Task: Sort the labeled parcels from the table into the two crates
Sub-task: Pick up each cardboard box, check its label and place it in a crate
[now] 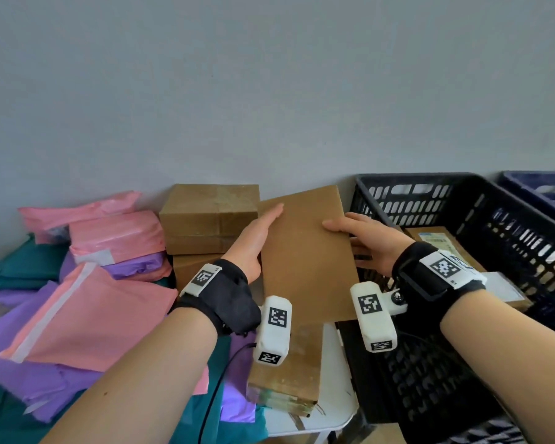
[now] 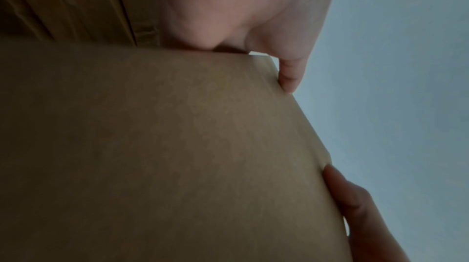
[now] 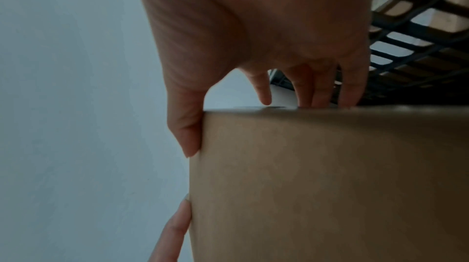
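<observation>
I hold a flat brown cardboard parcel (image 1: 305, 251) tilted up between both hands, its plain face toward me. My left hand (image 1: 257, 241) grips its left edge, thumb on the near face (image 2: 289, 77) and the other fingers hidden behind. My right hand (image 1: 366, 238) grips the right edge, thumb on the near face (image 3: 187, 138) and fingers (image 3: 350, 89) curled over the back. The parcel (image 2: 177, 146) fills both wrist views (image 3: 330, 186). Its right edge is just left of the black crate (image 1: 462, 200), which holds a labeled brown parcel (image 1: 436, 241). No label shows on the held parcel.
A dark blue crate (image 1: 539, 187) stands right of the black one. Stacked brown boxes (image 1: 209, 213) sit against the wall. Pink mailers (image 1: 116, 235), purple ones (image 1: 45, 373) and teal ones cover the left. Another flat cardboard parcel (image 1: 289, 373) lies on the white table (image 1: 334, 395).
</observation>
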Tool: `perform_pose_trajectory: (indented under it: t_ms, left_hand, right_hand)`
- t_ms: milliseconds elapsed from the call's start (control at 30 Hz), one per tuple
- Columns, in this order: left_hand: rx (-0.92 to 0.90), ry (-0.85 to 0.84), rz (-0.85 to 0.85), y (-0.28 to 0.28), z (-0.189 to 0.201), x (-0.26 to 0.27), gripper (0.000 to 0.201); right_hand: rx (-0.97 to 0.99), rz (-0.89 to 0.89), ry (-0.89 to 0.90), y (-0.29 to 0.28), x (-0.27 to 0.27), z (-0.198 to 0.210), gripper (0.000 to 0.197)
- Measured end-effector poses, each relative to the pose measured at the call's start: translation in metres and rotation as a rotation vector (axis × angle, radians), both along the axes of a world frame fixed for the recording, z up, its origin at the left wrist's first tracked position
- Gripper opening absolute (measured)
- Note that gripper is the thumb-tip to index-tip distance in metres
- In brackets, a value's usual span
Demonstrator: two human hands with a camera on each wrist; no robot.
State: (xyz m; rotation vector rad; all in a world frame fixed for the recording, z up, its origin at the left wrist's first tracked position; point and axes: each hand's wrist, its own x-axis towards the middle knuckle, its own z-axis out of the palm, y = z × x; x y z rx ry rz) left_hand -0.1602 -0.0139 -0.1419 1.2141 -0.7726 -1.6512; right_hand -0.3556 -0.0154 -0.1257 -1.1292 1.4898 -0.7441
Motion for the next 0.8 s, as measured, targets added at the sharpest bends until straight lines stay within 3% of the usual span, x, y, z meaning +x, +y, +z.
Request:
perform_pose_trajectory:
  t_ms: [67, 167, 300, 600, 800]
  left_hand:
    - [-0.023, 0.038, 0.007, 0.000, 0.002, 0.002, 0.038]
    - [-0.037, 0.107, -0.012, -0.004, 0.004, 0.010, 0.064]
    - [0.083, 0.154, -0.071, -0.010, 0.006, 0.026, 0.099]
    - [0.120, 0.064, -0.218, -0.008, 0.014, 0.033, 0.087]
    - [0.174, 0.245, -0.118, -0.010, 0.012, 0.031, 0.068]
  right_hand:
    - [-0.054, 0.015, 0.023, -0.002, 0.001, 0.007, 0.108]
    - [-0.146, 0.034, -0.013, -0.004, 0.002, 0.019, 0.096]
    - [-0.291, 0.091, 0.025, -0.005, 0.001, 0.031, 0.118]
    - [-0.430, 0.171, 0.084, -0.001, 0.000, 0.047, 0.115]
    - [-0.545, 0.402, 0.284, 0.005, -0.005, 0.049, 0.127]
